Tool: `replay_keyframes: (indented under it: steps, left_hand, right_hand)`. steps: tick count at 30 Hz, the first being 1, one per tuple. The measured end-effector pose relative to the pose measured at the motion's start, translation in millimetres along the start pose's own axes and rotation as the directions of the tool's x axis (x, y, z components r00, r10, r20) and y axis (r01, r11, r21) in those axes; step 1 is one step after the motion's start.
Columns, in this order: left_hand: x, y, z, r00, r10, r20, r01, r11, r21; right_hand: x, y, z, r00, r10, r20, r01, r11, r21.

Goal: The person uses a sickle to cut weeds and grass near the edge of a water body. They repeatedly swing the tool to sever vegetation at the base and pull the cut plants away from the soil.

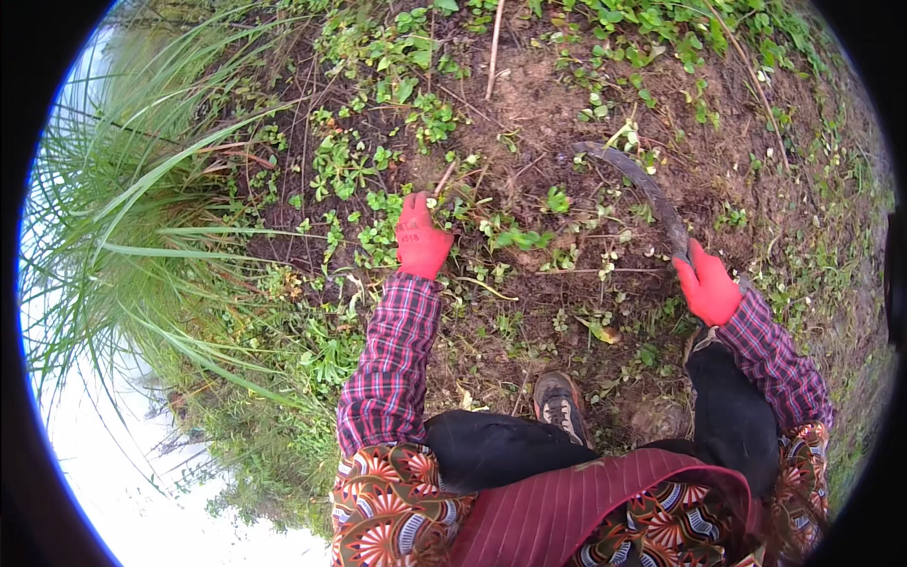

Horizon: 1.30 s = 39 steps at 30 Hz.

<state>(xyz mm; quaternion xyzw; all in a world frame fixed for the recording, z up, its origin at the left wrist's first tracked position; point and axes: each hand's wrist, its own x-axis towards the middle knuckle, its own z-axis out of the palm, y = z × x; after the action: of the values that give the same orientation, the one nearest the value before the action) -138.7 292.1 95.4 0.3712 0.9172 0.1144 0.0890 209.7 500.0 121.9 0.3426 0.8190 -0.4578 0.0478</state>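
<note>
My right hand [708,285], in a red glove, grips a sickle by its lower end. The dark curved blade of the sickle [648,186] arcs up and to the left, its tip close above the soil and some cut weed stems. My left hand [423,237], gloved in red too, is low among small green weeds [382,237]. Its fingers point away from me, and their tips are partly hidden, so whether they hold a stem is unclear. A short dry stick [445,177] lies just beyond these fingertips.
Tall grass [163,191] grows in a clump on the left. Leafy creepers [638,32] cover the ground farther ahead. Thin dry stalks [496,49] lie on the bare soil [535,106]. My shoe [560,405] is planted between my hands, close to my body.
</note>
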Motion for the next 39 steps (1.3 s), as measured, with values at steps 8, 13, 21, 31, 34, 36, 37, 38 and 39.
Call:
replay_keyframes:
  steps: [8,13,21,31,34,36,37,38,39]
  left_hand:
    - [-82.3,98.8,-0.3,0.728,0.602,0.327,-0.568,0.797,-0.204]
    - [-32.8,146.5,-3.7,0.743,0.616,0.262,-0.646,0.763,0.038]
    - [-25.6,102.0,-25.3,0.818,0.503,0.277,-0.421,0.853,-0.307]
    - [131.3,61.7,-27.2,0.994,-0.112,-0.017,0.109,0.984,-0.140]
    - [118.7,79.2,-16.5,0.962,-0.269,-0.052,0.246,0.931,-0.269]
    - [106.7,109.7,-63.9,0.927,-0.327,0.186,0.373,0.855,-0.360]
    - [96.5,120.0,-77.9,0.890,-0.336,0.308,0.441,0.807,-0.394]
    - [80.2,121.4,-70.2,0.912,-0.122,0.392,0.281,0.881,-0.380]
    - [62.1,127.5,-50.2,0.872,0.114,0.475,0.097,0.913,-0.397]
  right_hand:
    - [-6.9,8.9,-7.6,1.000,0.025,-0.015,-0.025,1.000,-0.003]
    - [-3.9,7.0,-6.2,1.000,0.013,-0.014,-0.012,1.000,0.010]
    - [-19.5,41.9,-17.5,0.931,0.289,-0.222,-0.153,0.864,0.480]
    - [-13.1,69.9,9.0,0.932,0.188,-0.309,-0.104,0.958,0.269]
    - [-16.4,65.1,-0.7,0.933,0.262,-0.245,-0.188,0.938,0.291]
    - [-14.7,65.0,-1.2,0.930,0.278,-0.240,-0.190,0.923,0.334]
    - [-14.0,64.5,-0.8,0.926,0.288,-0.245,-0.192,0.916,0.353]
    - [-14.7,63.8,-1.9,0.922,0.297,-0.247,-0.196,0.910,0.364]
    - [-20.2,66.2,-5.9,0.910,0.322,-0.263,-0.213,0.904,0.371]
